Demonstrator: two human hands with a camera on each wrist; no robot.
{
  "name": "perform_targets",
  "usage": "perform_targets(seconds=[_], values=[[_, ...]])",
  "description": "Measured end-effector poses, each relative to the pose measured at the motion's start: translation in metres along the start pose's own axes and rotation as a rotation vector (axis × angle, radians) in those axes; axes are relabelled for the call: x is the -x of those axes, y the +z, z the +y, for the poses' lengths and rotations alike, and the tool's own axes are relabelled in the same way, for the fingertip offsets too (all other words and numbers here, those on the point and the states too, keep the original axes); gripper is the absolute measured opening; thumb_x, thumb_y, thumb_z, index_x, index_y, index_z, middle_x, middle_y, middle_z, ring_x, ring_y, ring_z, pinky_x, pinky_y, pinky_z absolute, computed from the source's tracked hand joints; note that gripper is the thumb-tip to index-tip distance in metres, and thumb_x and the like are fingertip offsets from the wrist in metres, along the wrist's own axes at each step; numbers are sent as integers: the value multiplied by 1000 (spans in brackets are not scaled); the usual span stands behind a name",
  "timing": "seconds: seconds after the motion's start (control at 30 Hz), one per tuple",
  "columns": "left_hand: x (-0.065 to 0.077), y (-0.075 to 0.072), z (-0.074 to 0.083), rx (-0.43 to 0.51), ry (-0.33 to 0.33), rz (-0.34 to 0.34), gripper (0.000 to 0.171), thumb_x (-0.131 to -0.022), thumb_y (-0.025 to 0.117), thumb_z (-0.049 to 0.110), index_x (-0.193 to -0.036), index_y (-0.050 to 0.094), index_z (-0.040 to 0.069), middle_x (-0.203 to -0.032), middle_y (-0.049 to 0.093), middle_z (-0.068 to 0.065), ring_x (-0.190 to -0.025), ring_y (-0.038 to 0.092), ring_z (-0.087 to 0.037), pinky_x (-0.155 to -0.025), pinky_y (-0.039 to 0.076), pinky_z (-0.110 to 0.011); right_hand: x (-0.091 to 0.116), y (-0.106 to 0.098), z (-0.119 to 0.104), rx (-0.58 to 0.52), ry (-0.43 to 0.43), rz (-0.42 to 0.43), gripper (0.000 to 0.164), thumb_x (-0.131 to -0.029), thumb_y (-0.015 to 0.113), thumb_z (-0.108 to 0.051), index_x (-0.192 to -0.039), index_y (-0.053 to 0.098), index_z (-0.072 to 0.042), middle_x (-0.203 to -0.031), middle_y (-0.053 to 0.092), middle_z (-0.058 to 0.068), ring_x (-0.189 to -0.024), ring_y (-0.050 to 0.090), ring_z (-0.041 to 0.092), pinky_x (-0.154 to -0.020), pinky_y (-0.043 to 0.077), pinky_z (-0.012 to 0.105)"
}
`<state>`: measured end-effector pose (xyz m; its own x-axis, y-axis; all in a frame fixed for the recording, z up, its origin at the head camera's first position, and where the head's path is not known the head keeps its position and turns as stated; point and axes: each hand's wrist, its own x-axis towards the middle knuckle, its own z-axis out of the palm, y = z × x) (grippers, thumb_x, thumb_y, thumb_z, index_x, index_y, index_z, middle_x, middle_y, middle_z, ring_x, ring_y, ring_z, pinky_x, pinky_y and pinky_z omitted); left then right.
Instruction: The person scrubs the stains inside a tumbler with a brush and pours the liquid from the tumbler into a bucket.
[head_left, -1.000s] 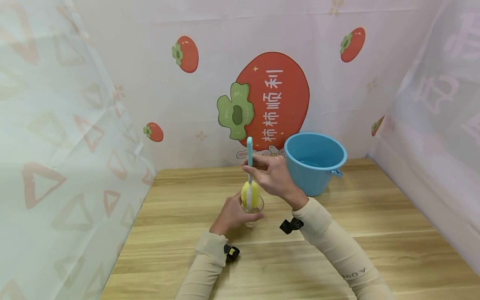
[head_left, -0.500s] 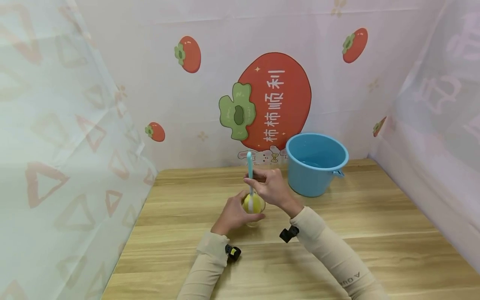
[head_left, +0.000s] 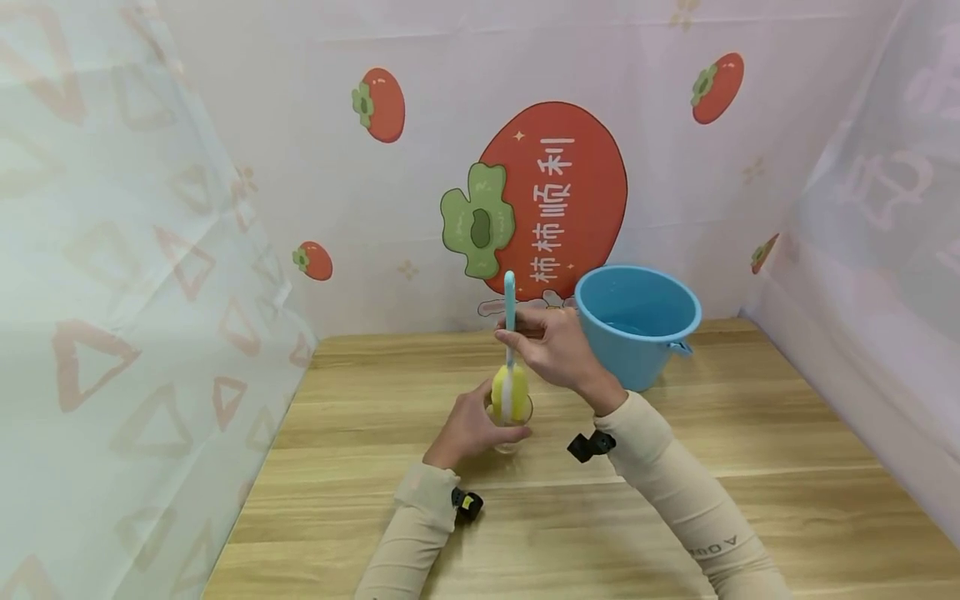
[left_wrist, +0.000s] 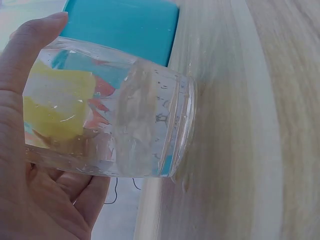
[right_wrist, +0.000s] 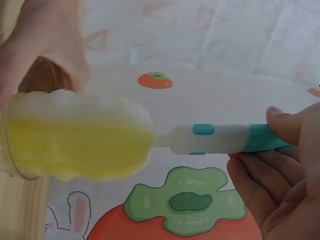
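My left hand (head_left: 468,427) grips a clear glass (left_wrist: 140,115) that stands upright on the table, thumb on one side and fingers on the other. With thumb and fingertips my right hand (head_left: 551,346) pinches the teal and white handle (right_wrist: 215,139) of a bottle brush. The brush's yellow and white sponge head (right_wrist: 80,135) points down at the glass mouth. Its lower end is inside the glass, and most of it stands above the rim. Through the glass wall the yellow sponge shows in the left wrist view, with water drops on the glass.
A blue bucket (head_left: 633,333) stands at the back right, just beyond my right hand. The wooden table (head_left: 360,408) ends at a white printed sheet (head_left: 390,208) behind. More printed sheeting hangs along both sides.
The right hand first pushed the brush down into the glass, then drew it up again, so more sponge shows now. The left hand and glass stay in place.
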<state>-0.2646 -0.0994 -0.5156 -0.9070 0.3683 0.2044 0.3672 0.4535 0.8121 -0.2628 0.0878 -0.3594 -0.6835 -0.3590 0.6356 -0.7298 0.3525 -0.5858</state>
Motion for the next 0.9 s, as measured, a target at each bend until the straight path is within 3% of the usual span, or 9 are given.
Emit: perform_targets(seconds=[0.17,0.3,0.47,0.67,0.9], values=[[0,0,1,14,-4,-4,71,-75,94,53,-132,61,27,-107,72,11,-97,69,-12,-85,57,-34,5,3,6,39,0,-63,13,-94,79,-10,-106,79,-4,-96,82,8,-94,81,21,-82,65,38],[1,1,1,22,-13,-12,80,-76,93,54,-142,59,25,-117,71,11,-105,69,-16,-88,58,-39,16,12,20,48,29,-112,10,-97,77,-12,-103,79,-5,-96,82,8,-92,81,20,-81,65,34],[0,2,1,25,-6,-19,87,-77,92,54,-149,56,22,-128,69,11,-121,68,-21,-99,57,-46,25,15,28,34,62,-87,11,-97,77,-13,-103,80,-5,-96,82,8,-91,81,21,-80,65,35],[1,1,2,29,-33,-12,79,-75,94,54,-140,60,27,-121,71,11,-108,69,-16,-91,57,-40,17,3,17,45,35,-45,13,-96,79,-14,-105,80,-5,-96,82,7,-91,81,19,-81,65,38],[1,-1,2,24,-9,-16,71,-74,94,53,-130,61,26,-114,72,11,-108,69,-12,-96,58,-41,5,-10,-3,16,-26,-24,14,-94,79,-9,-107,80,-3,-97,82,10,-91,82,21,-81,65,37]])
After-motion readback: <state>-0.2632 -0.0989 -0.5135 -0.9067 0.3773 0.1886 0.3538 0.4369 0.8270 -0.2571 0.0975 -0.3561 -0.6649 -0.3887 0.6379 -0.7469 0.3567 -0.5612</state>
